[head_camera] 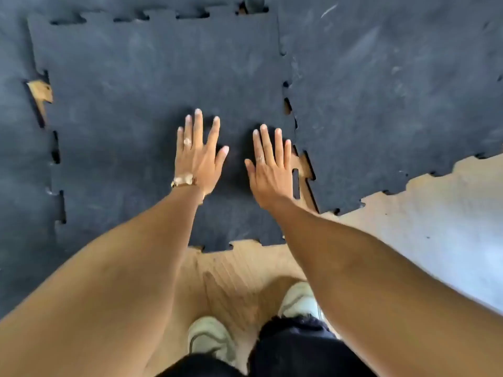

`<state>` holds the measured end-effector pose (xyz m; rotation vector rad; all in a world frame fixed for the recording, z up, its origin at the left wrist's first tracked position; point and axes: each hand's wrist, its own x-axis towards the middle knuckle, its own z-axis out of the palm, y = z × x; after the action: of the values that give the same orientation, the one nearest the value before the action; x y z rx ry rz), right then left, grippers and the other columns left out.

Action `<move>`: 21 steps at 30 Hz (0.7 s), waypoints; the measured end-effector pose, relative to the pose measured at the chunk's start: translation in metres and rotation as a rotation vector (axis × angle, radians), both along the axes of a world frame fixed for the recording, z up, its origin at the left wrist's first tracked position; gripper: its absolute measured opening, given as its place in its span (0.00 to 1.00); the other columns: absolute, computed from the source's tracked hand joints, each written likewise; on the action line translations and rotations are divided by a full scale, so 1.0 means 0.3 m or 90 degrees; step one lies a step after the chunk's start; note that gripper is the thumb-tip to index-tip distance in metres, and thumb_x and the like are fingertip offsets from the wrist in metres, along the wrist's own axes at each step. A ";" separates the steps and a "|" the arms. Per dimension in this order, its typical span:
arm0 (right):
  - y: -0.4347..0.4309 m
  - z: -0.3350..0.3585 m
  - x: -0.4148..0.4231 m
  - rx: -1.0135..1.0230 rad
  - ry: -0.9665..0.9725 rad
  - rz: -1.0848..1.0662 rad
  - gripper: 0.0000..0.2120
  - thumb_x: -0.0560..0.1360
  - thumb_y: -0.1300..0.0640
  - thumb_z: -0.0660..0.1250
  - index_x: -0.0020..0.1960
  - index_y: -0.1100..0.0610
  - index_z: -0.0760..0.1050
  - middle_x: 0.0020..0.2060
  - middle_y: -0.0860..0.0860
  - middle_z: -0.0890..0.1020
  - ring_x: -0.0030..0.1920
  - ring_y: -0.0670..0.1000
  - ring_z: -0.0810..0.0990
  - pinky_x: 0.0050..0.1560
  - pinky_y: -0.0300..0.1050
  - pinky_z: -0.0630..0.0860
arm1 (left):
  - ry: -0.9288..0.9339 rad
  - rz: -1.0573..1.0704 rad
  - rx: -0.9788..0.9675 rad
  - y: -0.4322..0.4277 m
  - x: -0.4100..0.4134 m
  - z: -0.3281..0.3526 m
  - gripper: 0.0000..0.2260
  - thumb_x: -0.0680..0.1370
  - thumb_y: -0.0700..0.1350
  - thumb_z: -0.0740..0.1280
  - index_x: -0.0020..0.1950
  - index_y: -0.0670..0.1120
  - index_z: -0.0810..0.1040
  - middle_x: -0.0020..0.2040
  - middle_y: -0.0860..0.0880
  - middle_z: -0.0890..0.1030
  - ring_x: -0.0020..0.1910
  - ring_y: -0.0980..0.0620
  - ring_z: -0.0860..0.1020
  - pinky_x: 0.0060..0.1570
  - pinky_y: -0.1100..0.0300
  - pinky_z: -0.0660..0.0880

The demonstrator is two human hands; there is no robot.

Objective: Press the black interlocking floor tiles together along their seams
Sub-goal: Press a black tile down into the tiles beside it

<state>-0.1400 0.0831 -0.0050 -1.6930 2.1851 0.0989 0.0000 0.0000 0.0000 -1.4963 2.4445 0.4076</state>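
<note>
A black interlocking floor tile (pixel 141 85) lies in the middle, its toothed edges only loosely meshed with its neighbours. My left hand (pixel 197 156) rests flat on it, fingers spread, a ring and a bracelet showing. My right hand (pixel 269 167) lies flat on the same tile close to its right edge. The right seam (pixel 300 170) gapes beside that hand, with bare wood showing between the teeth. Beyond that gap sits the right-hand tile (pixel 381 104). Small gaps also show along the left seam (pixel 55 153) and the far seam (pixel 130 19).
Bare wooden floor (pixel 239 273) runs in front of the tiles and to the right (pixel 435 219). My two pale shoes (pixel 209 341) (pixel 298 300) and dark trouser legs stand on it. More black tiles (pixel 19 159) lie at the left and far side.
</note>
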 end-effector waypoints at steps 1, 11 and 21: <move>0.008 -0.032 -0.002 -0.044 -0.010 -0.024 0.28 0.84 0.48 0.48 0.80 0.56 0.47 0.80 0.52 0.50 0.79 0.58 0.45 0.78 0.58 0.43 | 0.022 0.029 -0.035 0.012 -0.008 -0.042 0.27 0.84 0.54 0.52 0.81 0.47 0.50 0.80 0.38 0.47 0.79 0.38 0.48 0.77 0.44 0.47; 0.037 -0.114 0.010 -0.135 0.017 -0.022 0.28 0.82 0.47 0.49 0.80 0.56 0.51 0.79 0.52 0.52 0.79 0.58 0.47 0.76 0.60 0.48 | 0.068 0.041 -0.177 0.043 0.004 -0.139 0.27 0.80 0.54 0.52 0.78 0.45 0.61 0.78 0.38 0.60 0.77 0.37 0.58 0.75 0.42 0.52; 0.038 -0.111 0.005 -0.164 -0.035 -0.044 0.28 0.82 0.47 0.51 0.79 0.56 0.53 0.79 0.51 0.55 0.79 0.56 0.46 0.77 0.57 0.47 | 0.037 -0.045 -0.178 -0.390 -0.131 -0.070 0.33 0.79 0.65 0.52 0.75 0.42 0.62 0.72 0.35 0.64 0.71 0.35 0.62 0.71 0.41 0.57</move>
<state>-0.1383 0.0945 -0.0383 -1.7270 2.2923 -0.2552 -0.0393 -0.1169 -0.0211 -1.5134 2.6803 0.0975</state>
